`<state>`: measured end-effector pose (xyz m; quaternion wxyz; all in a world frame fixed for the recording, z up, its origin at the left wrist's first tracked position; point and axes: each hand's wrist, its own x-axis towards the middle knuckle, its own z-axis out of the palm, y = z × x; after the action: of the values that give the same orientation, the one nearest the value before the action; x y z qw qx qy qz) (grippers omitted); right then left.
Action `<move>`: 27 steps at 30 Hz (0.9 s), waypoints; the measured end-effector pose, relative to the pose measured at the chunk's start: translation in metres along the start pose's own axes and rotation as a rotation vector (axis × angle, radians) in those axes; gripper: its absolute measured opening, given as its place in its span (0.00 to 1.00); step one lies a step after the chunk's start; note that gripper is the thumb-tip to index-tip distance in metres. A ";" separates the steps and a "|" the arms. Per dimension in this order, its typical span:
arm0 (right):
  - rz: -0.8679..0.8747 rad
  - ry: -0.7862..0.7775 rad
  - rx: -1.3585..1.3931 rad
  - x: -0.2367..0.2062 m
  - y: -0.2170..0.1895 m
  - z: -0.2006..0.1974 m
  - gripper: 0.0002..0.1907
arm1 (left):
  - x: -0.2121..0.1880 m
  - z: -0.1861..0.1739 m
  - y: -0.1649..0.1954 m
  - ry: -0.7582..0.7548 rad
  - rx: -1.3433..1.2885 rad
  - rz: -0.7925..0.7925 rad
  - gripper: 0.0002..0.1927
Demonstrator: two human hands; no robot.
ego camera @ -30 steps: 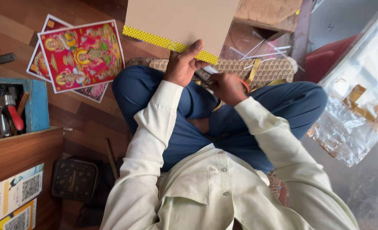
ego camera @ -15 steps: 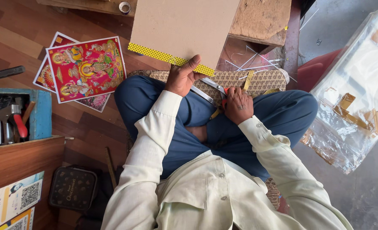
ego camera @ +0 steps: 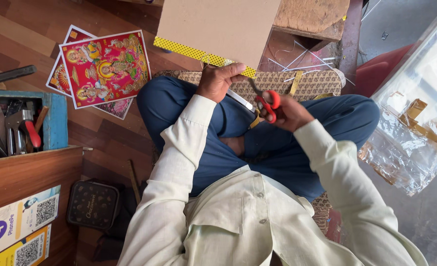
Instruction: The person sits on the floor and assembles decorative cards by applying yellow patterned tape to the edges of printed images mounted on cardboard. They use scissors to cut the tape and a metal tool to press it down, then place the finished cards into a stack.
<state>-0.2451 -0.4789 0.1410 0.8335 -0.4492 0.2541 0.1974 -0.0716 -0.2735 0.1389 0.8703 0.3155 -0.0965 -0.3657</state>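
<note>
A brown cardboard sheet (ego camera: 218,27) with a yellow patterned strip (ego camera: 194,52) along its near edge rests above my crossed legs. My left hand (ego camera: 219,81) grips that near edge, thumb on the strip. My right hand (ego camera: 287,112) holds red-handled scissors (ego camera: 268,106), the blades pointing up toward the strip's right end beside my left hand. A white strip lies across my lap between the hands.
Colourful religious prints (ego camera: 102,69) lie on the wooden floor at left. A blue tool box (ego camera: 56,125) with hand tools sits at far left. A clear plastic sheet with brown tape (ego camera: 415,128) lies at right. A wooden block (ego camera: 312,17) sits behind the cardboard.
My right hand has lifted the scissors from my lap up toward the cardboard's edge. The left hand keeps its hold on the sheet.
</note>
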 end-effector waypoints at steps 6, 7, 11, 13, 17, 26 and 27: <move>-0.483 -0.075 0.024 -0.075 0.034 0.078 0.46 | -0.005 0.039 0.010 -0.036 -0.103 0.132 0.14; -0.555 -0.091 -0.036 -0.082 0.033 0.088 0.50 | -0.004 0.046 0.010 -0.036 -0.122 0.157 0.14; -0.591 -0.071 -0.187 -0.090 0.016 0.109 0.57 | -0.005 0.067 0.006 0.000 -0.139 0.181 0.13; -0.570 -0.020 -0.180 -0.089 0.007 0.111 0.60 | -0.006 0.071 0.000 0.022 -0.133 0.161 0.12; -0.618 0.001 -0.181 -0.082 -0.001 0.109 0.59 | -0.007 0.073 -0.012 0.085 -0.173 0.106 0.12; -0.675 0.088 -0.096 -0.077 0.006 0.098 0.48 | -0.006 0.081 -0.018 0.043 -0.129 0.065 0.10; -0.680 0.104 -0.095 -0.078 0.006 0.098 0.46 | -0.006 0.082 -0.018 0.033 -0.130 0.067 0.10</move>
<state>-0.2863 -0.4005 0.2292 0.8157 -0.5559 0.1225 -0.1031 -0.1187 -0.3184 0.1921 0.9022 0.2607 -0.0684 -0.3367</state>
